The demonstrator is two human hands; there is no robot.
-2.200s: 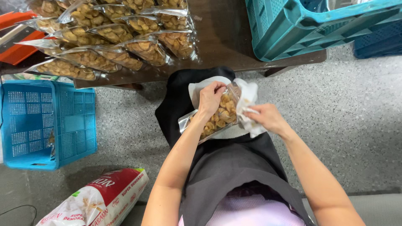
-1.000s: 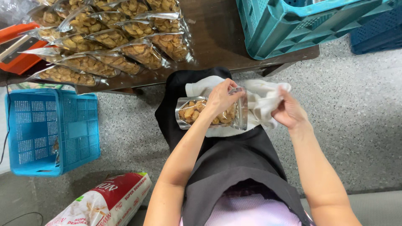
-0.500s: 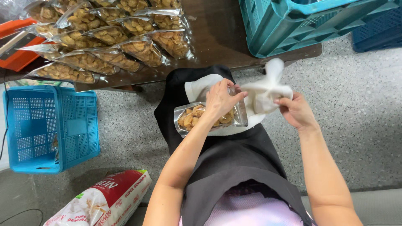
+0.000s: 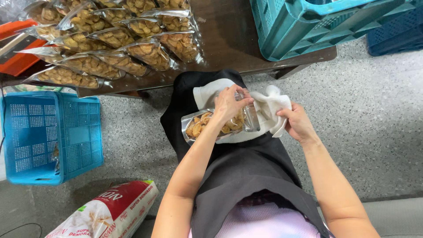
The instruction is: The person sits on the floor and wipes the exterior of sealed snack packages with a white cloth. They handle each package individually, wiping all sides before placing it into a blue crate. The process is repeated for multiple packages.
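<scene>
Clear snack pouch (image 4: 211, 124) gripped by left hand (image 4: 231, 103); right hand (image 4: 299, 123) clutches white cloth (image 4: 269, 105).

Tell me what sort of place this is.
Probably a small snack-packing workshop: rows of filled clear snack bags on a dark table, stacked teal plastic crates, a large sack on the floor.

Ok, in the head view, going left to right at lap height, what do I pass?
Blue perforated crate → clear bag of snacks → left hand gripping that bag → white cloth → right hand holding the cloth → speckled grey floor.
</scene>
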